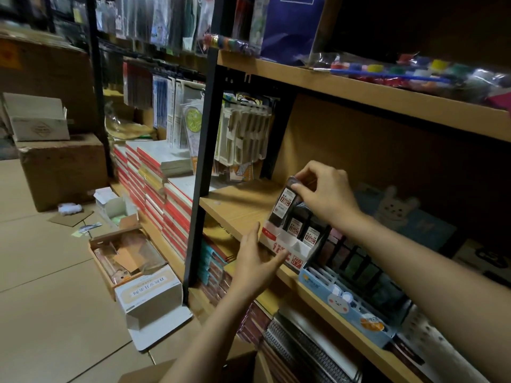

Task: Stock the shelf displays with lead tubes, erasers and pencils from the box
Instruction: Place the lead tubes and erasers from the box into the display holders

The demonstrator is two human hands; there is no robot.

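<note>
The right hand [323, 194] pinched a lead tube [284, 203] by its dark cap between thumb and fingertips, holding it tilted at the left end of a white display box [287, 246] on the wooden shelf [237, 205], while the left hand [255, 261] was open and empty, fingers spread, just in front of that box's lower left corner; whether it touched the box could not be told. Far to the left, brown cartons [59, 167] sat stacked on the floor, and nearer the shelving several small opened boxes [149, 294] lay on the tiles, one white with printed characters on its top. Stacks of red-edged notebooks [163, 194] filled the low shelf beside a black upright post [200, 167]. Right of the post, the display box held more lead tubes [301, 230] standing upright in its slots, their red and white labels facing out. Just beside it on the right stood a pale blue tray [345, 302] with a rabbit face on its front, holding dark items in rows. Above, a higher shelf carried wrapped packs of small coloured paint pots [414, 69].
</note>
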